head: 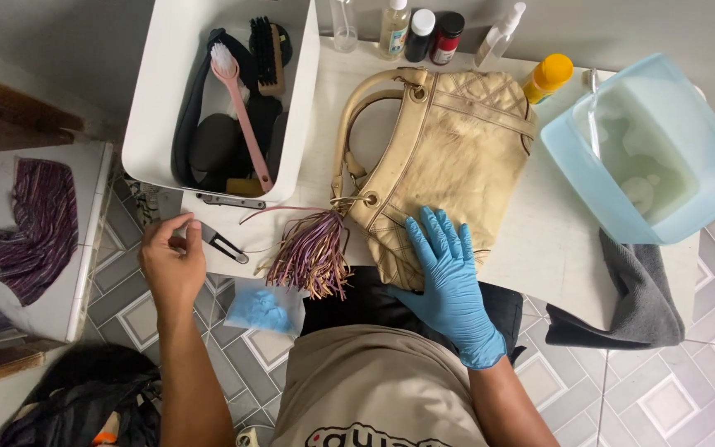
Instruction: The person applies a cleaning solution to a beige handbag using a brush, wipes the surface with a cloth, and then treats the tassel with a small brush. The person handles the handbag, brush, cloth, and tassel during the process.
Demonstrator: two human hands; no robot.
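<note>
A cream quilted handbag lies flat on the white table, with a purple and tan tassel hanging off its ring at the table's near edge. My right hand, in a blue glove, rests flat on the bag's lower part, fingers spread. My bare left hand is at the table's left edge, pinching the handle of small black thread snips. A thin thread runs from the snips towards the tassel.
A white bin holds brushes and dark items at the back left. Bottles line the far edge, a light blue tub of water stands right, a grey cloth hangs off the edge. A blue glove bag lies on the tiled floor.
</note>
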